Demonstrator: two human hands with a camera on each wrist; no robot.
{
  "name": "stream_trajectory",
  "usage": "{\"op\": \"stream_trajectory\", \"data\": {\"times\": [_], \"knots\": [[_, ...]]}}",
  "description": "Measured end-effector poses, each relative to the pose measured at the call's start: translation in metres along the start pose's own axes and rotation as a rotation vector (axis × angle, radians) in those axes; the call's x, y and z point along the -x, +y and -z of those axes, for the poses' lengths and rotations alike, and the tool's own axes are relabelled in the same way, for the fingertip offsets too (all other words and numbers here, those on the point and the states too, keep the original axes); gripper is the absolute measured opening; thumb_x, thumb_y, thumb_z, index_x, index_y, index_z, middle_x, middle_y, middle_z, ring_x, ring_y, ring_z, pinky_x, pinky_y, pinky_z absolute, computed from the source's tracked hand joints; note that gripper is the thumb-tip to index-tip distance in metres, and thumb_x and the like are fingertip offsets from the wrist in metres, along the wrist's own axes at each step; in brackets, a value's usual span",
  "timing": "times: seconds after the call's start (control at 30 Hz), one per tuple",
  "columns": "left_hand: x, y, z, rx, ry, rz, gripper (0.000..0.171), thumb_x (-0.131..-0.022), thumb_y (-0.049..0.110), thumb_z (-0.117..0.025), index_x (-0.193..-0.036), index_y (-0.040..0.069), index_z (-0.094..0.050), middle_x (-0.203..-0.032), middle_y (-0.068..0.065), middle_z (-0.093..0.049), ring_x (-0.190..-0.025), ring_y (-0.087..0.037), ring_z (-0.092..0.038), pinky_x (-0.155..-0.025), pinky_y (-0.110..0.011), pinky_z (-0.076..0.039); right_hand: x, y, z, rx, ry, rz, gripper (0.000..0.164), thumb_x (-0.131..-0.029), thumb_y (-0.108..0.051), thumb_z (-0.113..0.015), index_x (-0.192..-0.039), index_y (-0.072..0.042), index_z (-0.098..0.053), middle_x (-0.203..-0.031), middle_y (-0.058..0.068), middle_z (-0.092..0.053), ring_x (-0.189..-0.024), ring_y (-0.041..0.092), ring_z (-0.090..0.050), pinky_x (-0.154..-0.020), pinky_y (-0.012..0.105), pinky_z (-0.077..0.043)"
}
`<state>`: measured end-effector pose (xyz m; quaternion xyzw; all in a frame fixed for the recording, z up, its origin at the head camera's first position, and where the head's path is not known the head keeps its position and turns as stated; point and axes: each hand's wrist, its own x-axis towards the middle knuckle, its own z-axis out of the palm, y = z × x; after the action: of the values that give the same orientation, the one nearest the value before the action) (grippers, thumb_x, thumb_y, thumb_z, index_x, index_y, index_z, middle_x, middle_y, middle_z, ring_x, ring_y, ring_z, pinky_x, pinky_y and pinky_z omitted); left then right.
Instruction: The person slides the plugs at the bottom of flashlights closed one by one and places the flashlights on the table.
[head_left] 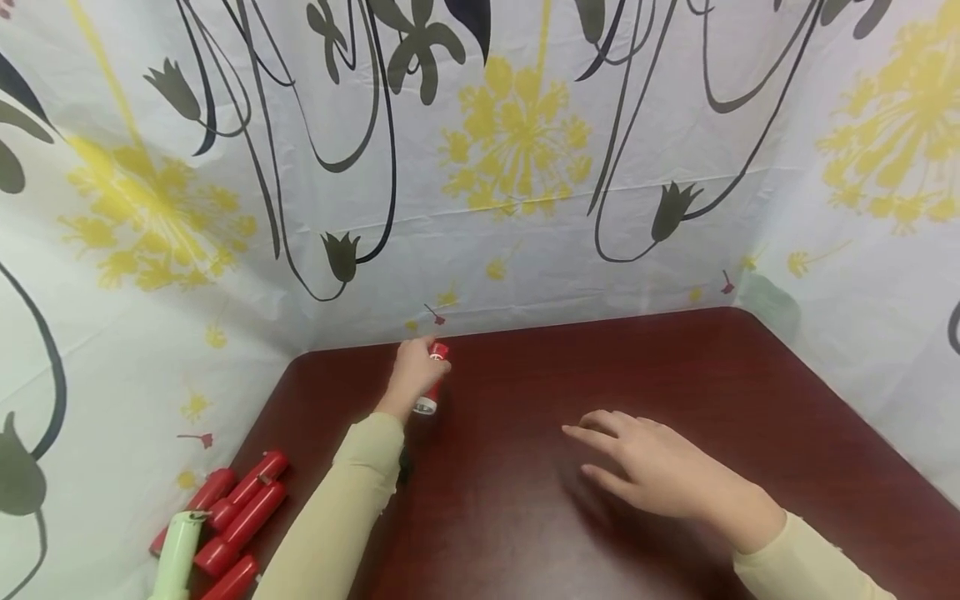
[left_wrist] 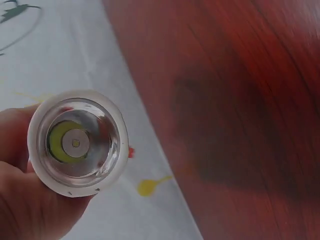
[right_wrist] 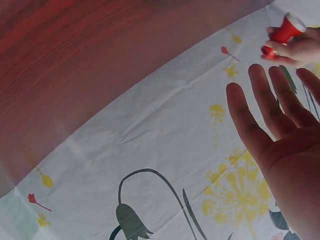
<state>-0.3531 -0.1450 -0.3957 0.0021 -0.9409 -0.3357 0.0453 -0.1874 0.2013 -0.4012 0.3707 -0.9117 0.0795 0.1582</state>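
Near the far left edge of the table, my left hand point(head_left: 415, 368) grips a red flashlight point(head_left: 434, 390) with a white rim round its lens. The left wrist view looks straight into that lens point(left_wrist: 75, 143), with the thumb and fingers wrapped behind the head. From the right wrist view the red flashlight point(right_wrist: 285, 35) shows tilted in the left hand's grasp. My right hand point(head_left: 648, 462) hovers over the table's right half, fingers spread and loosely bent, holding nothing. Its palm and fingers point(right_wrist: 260, 110) show in the right wrist view.
At the left edge of the dark red table point(head_left: 525, 517) lie several red flashlights point(head_left: 243, 525) in a pile. A pale green flashlight point(head_left: 178, 554) lies by them. A white cloth point(head_left: 540, 258) with flower prints hangs round the table's back and sides.
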Motion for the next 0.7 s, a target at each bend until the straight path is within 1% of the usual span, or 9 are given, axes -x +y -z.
{"op": "stream_trajectory", "data": {"times": [0.1, 0.2, 0.27, 0.3, 0.33, 0.4, 0.47, 0.57, 0.7], "knots": [[-0.009, -0.007, -0.006, -0.107, 0.032, 0.015, 0.047, -0.092, 0.018, -0.075, -0.135, 0.001, -0.068, -0.118, -0.022, -0.071, -0.097, -0.032, -0.069, -0.084, -0.044, -0.062, 0.002, 0.000, -0.001, 0.005, 0.008, 0.010, 0.052, -0.100, -0.037, -0.074, -0.150, -0.029, -0.061, -0.132, -0.005, -0.066, -0.109, 0.014, -0.071, -0.085, 0.041, -0.061], [-0.017, -0.015, -0.012, -0.185, 0.036, 0.018, 0.020, -0.094, 0.017, -0.074, -0.101, -0.001, -0.072, -0.092, -0.017, -0.074, -0.074, -0.026, -0.067, -0.070, -0.041, -0.060, 0.004, -0.001, 0.000, 0.007, 0.007, 0.013, 0.052, -0.100, -0.037, -0.074, -0.150, -0.029, -0.061, -0.132, -0.005, -0.067, -0.108, 0.013, -0.071, -0.084, 0.040, -0.061], [-0.021, -0.021, -0.016, -0.225, 0.035, -0.001, 0.022, -0.095, 0.017, -0.075, -0.081, 0.002, -0.067, -0.077, -0.013, -0.068, -0.065, -0.023, -0.062, -0.063, -0.039, -0.056, 0.004, 0.000, -0.001, 0.002, 0.000, 0.012, 0.051, -0.101, -0.037, -0.073, -0.150, -0.029, -0.061, -0.132, -0.005, -0.066, -0.108, 0.013, -0.071, -0.084, 0.040, -0.061], [-0.027, -0.032, -0.020, -0.240, 0.045, -0.034, 0.026, -0.094, 0.017, -0.075, -0.074, 0.006, -0.064, -0.070, -0.009, -0.064, -0.061, -0.021, -0.057, -0.059, -0.038, -0.053, 0.005, 0.000, -0.001, -0.001, -0.003, 0.011, 0.051, -0.101, -0.037, -0.072, -0.150, -0.029, -0.061, -0.132, -0.006, -0.066, -0.108, 0.013, -0.071, -0.084, 0.040, -0.061], [-0.029, -0.035, -0.022, -0.255, 0.046, -0.044, 0.032, -0.095, 0.017, -0.075, -0.068, 0.008, -0.060, -0.066, -0.007, -0.061, -0.059, -0.021, -0.055, -0.058, -0.039, -0.052, 0.005, 0.000, -0.001, -0.002, -0.006, 0.010, 0.050, -0.101, -0.037, -0.072, -0.150, -0.030, -0.061, -0.132, -0.006, -0.066, -0.109, 0.013, -0.071, -0.084, 0.040, -0.061], [-0.032, -0.041, -0.023, -0.290, 0.051, -0.060, 0.035, -0.095, 0.016, -0.075, -0.066, 0.009, -0.058, -0.063, -0.007, -0.060, -0.058, -0.022, -0.055, -0.059, -0.040, -0.052, 0.006, 0.000, -0.001, -0.001, -0.010, 0.004, 0.050, -0.101, -0.038, -0.072, -0.150, -0.030, -0.061, -0.132, -0.006, -0.066, -0.110, 0.013, -0.071, -0.085, 0.040, -0.061], [-0.032, -0.045, -0.024, -0.341, 0.053, -0.066, 0.032, -0.097, 0.017, -0.075, -0.068, 0.008, -0.062, -0.067, -0.009, -0.065, -0.062, -0.024, -0.063, -0.062, -0.041, -0.056, 0.006, 0.000, -0.002, -0.002, -0.012, 0.000, 0.051, -0.101, -0.038, -0.072, -0.150, -0.030, -0.061, -0.132, -0.007, -0.066, -0.109, 0.012, -0.071, -0.085, 0.039, -0.061], [-0.030, -0.043, -0.021, -0.429, 0.038, -0.045, 0.022, -0.099, 0.018, -0.075, -0.085, 0.001, -0.074, -0.085, -0.017, -0.076, -0.078, -0.033, -0.075, -0.073, -0.048, -0.063, 0.007, 0.000, -0.002, -0.007, -0.019, -0.001, 0.050, -0.102, -0.039, -0.071, -0.150, -0.030, -0.060, -0.131, -0.007, -0.066, -0.108, 0.011, -0.071, -0.084, 0.039, -0.061], [-0.034, -0.046, -0.021, -0.497, 0.029, -0.024, 0.020, -0.100, 0.020, -0.075, -0.101, 0.000, -0.079, -0.100, -0.018, -0.080, -0.089, -0.037, -0.077, -0.080, -0.051, -0.064, 0.007, 0.000, -0.002, -0.008, -0.026, 0.003, 0.049, -0.103, -0.039, -0.069, -0.150, -0.030, -0.060, -0.130, -0.006, -0.067, -0.107, 0.012, -0.071, -0.083, 0.040, -0.061]]}}
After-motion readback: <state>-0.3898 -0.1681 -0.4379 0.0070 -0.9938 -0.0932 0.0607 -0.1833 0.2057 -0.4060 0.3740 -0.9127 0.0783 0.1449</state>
